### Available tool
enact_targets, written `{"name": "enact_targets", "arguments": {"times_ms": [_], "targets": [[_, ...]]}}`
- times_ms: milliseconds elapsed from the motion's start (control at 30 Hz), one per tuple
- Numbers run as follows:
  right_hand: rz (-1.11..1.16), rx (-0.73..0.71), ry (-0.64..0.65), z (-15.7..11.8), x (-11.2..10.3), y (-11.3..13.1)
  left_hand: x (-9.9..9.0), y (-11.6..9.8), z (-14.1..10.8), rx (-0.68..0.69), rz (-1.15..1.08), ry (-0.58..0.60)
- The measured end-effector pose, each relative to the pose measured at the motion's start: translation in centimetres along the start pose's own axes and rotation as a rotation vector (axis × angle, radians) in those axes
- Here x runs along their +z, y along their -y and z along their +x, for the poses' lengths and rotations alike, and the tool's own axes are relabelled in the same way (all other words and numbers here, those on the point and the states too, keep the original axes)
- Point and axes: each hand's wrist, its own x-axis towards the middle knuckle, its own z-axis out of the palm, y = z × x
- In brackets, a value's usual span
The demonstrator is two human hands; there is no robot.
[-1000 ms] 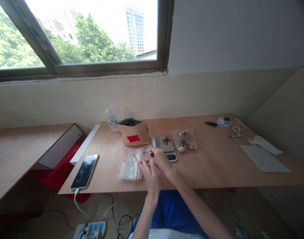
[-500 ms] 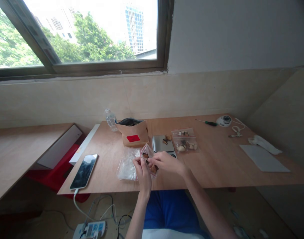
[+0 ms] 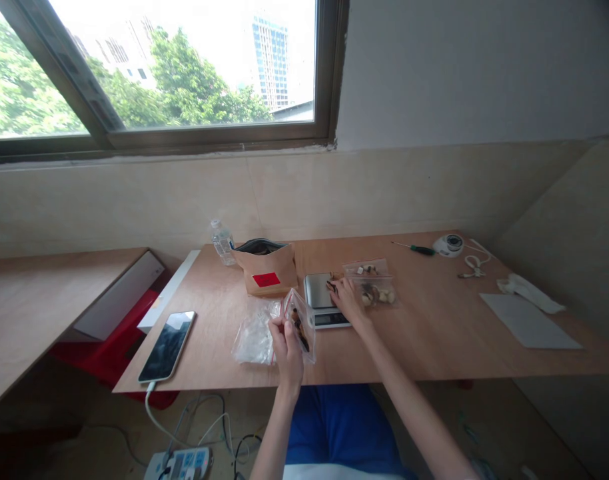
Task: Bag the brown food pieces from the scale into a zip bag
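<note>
clear plastic bag [image 3: 299,325] stands upright, long axis vertical, mouth up, pinched at its edge in the left hand [image 3: 286,347]. right hand [image 3: 347,300], fingers loosely curled, touches pieces on the scale [image 3: 323,300].

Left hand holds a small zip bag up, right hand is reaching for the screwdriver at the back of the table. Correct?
Not quite. The left hand does hold the small zip bag, but the head view shows the right hand at the scale, on the bits lying there. The screwdriver lies untouched, far off.
</note>
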Motion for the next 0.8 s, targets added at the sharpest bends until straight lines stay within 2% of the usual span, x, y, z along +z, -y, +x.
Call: {"name": "enact_targets", "arguments": {"times_ms": [267,333,433,500,600,667,700,800], "targets": [[0.059,-0.029,-0.026,-0.4,-0.4,0.2,0.2,-0.3,0.1,-0.046,-0.056,-0.017],[0.182,-0.010,-0.053,-0.6,-1.1,0.6,0.2,-0.2,0.2,-0.052,-0.065,-0.016],[0.488,0.051,-0.068,-0.9,-3.2,2.3,0.2,0.2,0.4,-0.067,-0.051,-0.020],[0.708,0.057,-0.015,-1.1,-4.9,3.9,0.2,0.5,0.6,-0.084,-0.021,-0.022],[0.917,-0.059,0.216,-1.6,-7.2,6.2,0.3,0.8,0.7,-0.097,0.016,-0.023],[0.891,-0.130,0.365,-2.1,-8.1,7.3,0.5,0.7,0.7,-0.097,0.015,-0.019],[0.833,-0.150,0.399,-2.3,-8.4,7.7,0.6,0.6,0.6,-0.097,0.010,-0.018],[0.584,-0.188,0.358,-3.0,-8.7,8.8,0.9,0.1,0.2,-0.095,-0.001,-0.003]]}}
